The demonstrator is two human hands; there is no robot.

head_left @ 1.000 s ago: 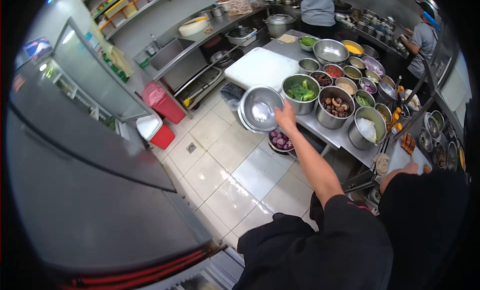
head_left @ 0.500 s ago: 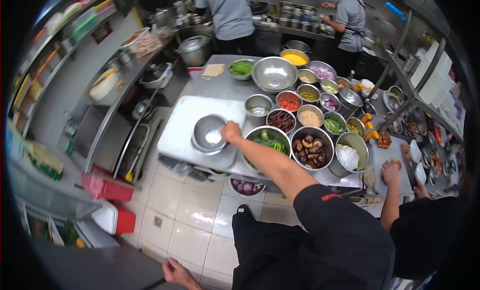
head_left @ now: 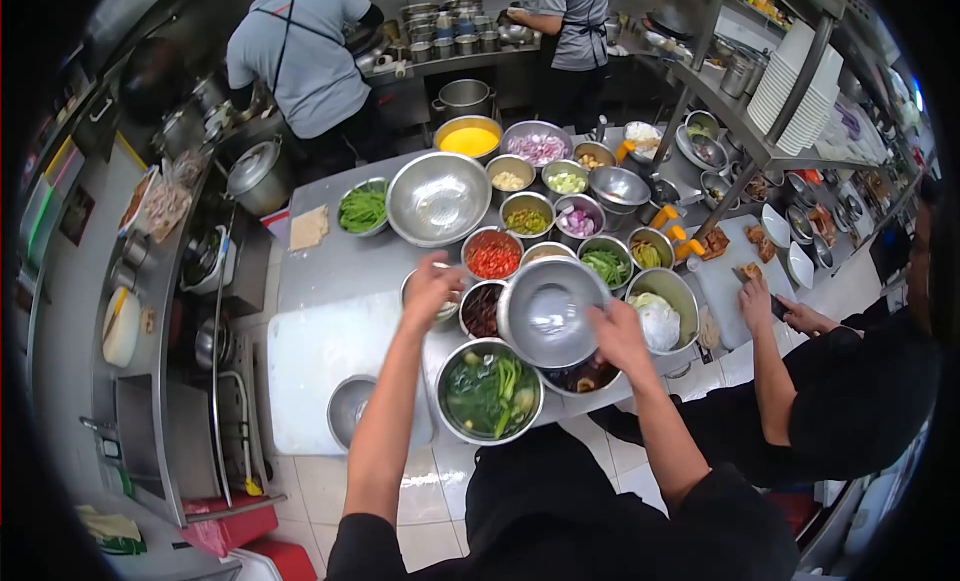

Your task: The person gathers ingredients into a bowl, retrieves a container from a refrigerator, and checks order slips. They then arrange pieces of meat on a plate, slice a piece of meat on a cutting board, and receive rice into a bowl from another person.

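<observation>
My right hand (head_left: 622, 339) grips the rim of a metal bowl (head_left: 553, 313). The bowl hangs tilted over the pot of mushrooms (head_left: 583, 382) and hides most of it. Over a small metal pot (head_left: 447, 309) is my left hand (head_left: 430, 293), slightly blurred, its fingers bent and apart; I make out nothing held in it. Between my forearms stands a pot of green vegetables in liquid (head_left: 490, 393). Another metal bowl (head_left: 347, 409) sits on the white cutting board (head_left: 315, 366), partly behind my left forearm.
Containers of red chopped peppers (head_left: 492, 254), yellow liquid (head_left: 469, 141) and other ingredients crowd the steel table (head_left: 320, 266). A large bowl (head_left: 438, 198) stands behind. At right, a co-worker's hands (head_left: 760, 303) cut food beside a shelf post. Two people stand at the back counter.
My right hand has lifted one bowl from the board and carried it right, leaving another there. My left hand has come up from low down to the small pot. The view has turned right.
</observation>
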